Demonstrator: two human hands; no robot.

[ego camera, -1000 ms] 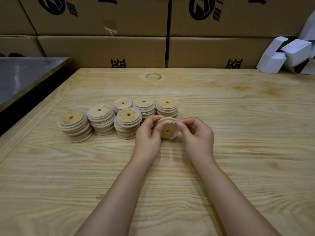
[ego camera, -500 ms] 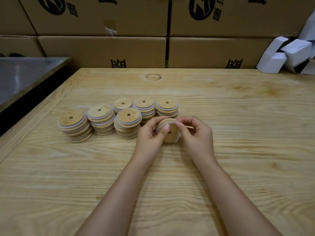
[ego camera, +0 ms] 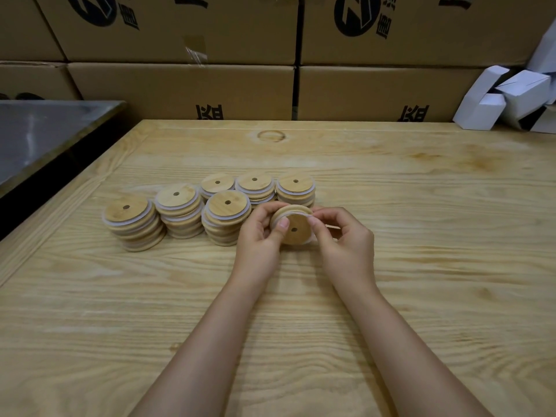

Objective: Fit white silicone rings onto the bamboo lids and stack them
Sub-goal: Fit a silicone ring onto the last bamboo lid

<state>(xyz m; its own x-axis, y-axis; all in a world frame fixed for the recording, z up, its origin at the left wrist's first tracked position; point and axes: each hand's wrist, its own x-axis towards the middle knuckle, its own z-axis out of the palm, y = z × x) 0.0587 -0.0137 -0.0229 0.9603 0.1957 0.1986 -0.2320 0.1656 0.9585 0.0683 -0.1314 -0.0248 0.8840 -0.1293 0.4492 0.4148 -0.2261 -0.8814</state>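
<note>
I hold one round bamboo lid [ego camera: 296, 228] with a small centre hole, tilted towards me above the wooden table [ego camera: 421, 266]. A white silicone ring [ego camera: 293, 209] runs along its upper rim. My left hand [ego camera: 261, 239] grips the lid's left edge, thumb on its face. My right hand [ego camera: 343, 242] pinches the ring at the lid's right edge. Behind and to the left stand several stacks of ringed bamboo lids [ego camera: 227, 218], the leftmost stack [ego camera: 132, 222] leaning.
Brown cardboard boxes [ego camera: 180, 85] form a wall at the table's far edge. White folded cartons [ego camera: 505, 97] lie at the back right. A dark metal surface [ego camera: 45, 130] adjoins the table on the left.
The lid has turned slightly in my hands and my right fingers have shifted along the ring at its right rim. The stacks have not moved.
</note>
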